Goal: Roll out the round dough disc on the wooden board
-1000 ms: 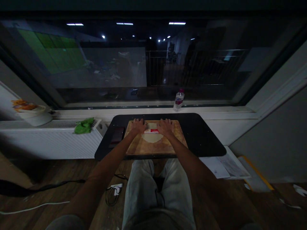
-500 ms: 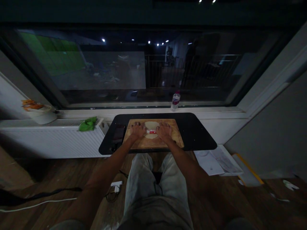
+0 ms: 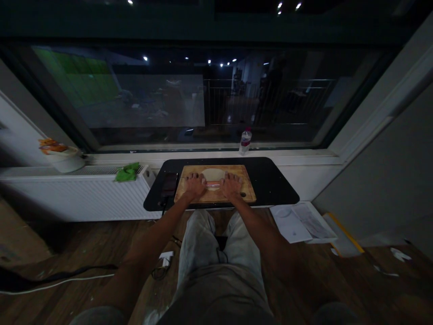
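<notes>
A wooden board [image 3: 248, 195] lies on a small black table [image 3: 274, 187]. On the board rests a pale round sheet of dough [image 3: 213, 174]. Across the dough's near edge lies a red and white cylinder [image 3: 213, 184], used like a rolling pin. My left hand [image 3: 195, 185] presses flat on its left end and my right hand [image 3: 231, 185] on its right end, fingers stretched forward. A dark phone-like object [image 3: 169, 184] lies on the table left of the board.
A water bottle [image 3: 245, 142] stands on the window sill behind the table. A green cloth [image 3: 127, 172] and a white bowl [image 3: 66, 160] sit on the radiator to the left. Papers [image 3: 301, 223] and cables [image 3: 61, 278] lie on the wooden floor.
Both hands and the cylinder have rolled back towards me, from the middle of the dough to its near edge. The camera has also pulled back and tilted.
</notes>
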Available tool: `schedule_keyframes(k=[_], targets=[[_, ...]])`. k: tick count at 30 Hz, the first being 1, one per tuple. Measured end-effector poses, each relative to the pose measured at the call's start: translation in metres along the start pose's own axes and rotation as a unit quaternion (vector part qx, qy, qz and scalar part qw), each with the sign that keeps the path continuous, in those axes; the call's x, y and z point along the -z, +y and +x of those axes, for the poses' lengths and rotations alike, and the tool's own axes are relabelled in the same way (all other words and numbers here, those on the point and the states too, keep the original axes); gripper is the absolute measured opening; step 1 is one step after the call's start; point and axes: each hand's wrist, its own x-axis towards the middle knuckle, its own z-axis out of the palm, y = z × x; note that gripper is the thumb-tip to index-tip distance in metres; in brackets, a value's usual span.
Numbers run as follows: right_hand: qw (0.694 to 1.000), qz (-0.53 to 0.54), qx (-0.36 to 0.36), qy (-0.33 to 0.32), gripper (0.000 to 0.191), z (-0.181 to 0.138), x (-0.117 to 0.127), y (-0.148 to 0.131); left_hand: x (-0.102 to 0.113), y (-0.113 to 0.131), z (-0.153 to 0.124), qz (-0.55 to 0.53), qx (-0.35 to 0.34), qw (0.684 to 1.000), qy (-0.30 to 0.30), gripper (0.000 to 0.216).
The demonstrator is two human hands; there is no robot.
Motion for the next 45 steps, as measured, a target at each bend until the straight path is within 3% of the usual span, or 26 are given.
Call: schedule_keyframes(k=[22,45], targets=[[0.999,0.005,0.004,-0.033,0.057,0.039,-0.004,-0.001,0.004,0.001,0.031,-0.004,-0.005,1.0,0.004,0.046],[0.996,0.042,-0.005,-0.074,0.065,0.099,0.001,-0.006,-0.012,-0.011,0.106,-0.052,0.012,0.999,0.002,0.05]])
